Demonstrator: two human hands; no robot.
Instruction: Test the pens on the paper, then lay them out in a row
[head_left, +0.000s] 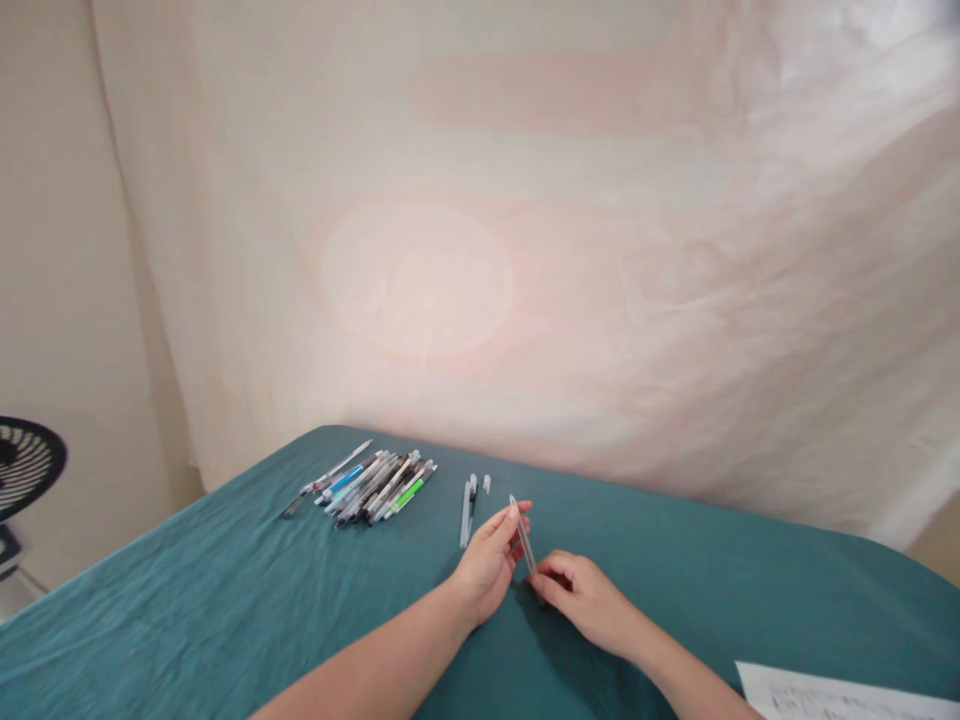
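Observation:
A clear-barrelled pen (526, 543) slants between my two hands above the green cloth. Near its upper end, the thumb and fingers of my left hand (491, 562) are closed on it. My right hand (581, 597) pinches the lower end, where the fingers hide the tip. Just left of my left hand lie pen parts: a clear barrel (465, 515), a thin dark-and-white piece (472, 495) and a small white cap (487, 483).
A heap of pens (379, 488), mostly clear and black with a blue and a green one, lies at the back left. A printed paper sheet (832, 695) lies at the front right of the cloth-covered table (697, 560). A black fan (28, 468) stands beyond the left edge.

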